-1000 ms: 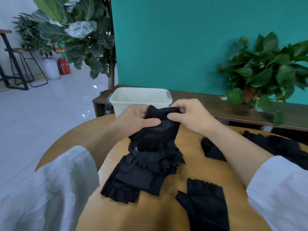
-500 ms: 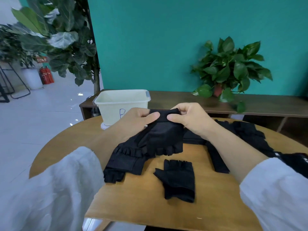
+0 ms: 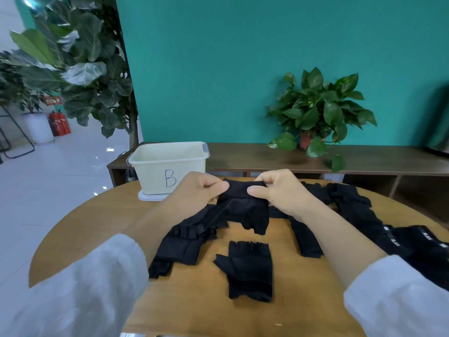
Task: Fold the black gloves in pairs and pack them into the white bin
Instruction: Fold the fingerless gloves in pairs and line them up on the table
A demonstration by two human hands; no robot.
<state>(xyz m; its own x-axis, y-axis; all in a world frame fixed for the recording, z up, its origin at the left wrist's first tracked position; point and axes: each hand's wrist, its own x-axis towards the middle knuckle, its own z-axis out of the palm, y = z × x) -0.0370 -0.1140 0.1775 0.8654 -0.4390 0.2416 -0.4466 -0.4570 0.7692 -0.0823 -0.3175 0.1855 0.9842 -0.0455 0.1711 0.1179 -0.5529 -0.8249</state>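
Your left hand [image 3: 196, 190] and right hand [image 3: 279, 190] pinch the cuff of the black glove [image 3: 243, 210] between them, the white bin [image 3: 167, 166] just beyond. Uneven tension may let the layers slip apart.

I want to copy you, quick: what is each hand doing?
Left hand: pinching the cuff of the black glove.
Right hand: pinching the same cuff.

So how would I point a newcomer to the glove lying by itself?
Start at the round wooden table, then look at its near edge between the two forearms. The lone fingerless black glove lies flat there, touching no other glove, unlike the heaps at either side.
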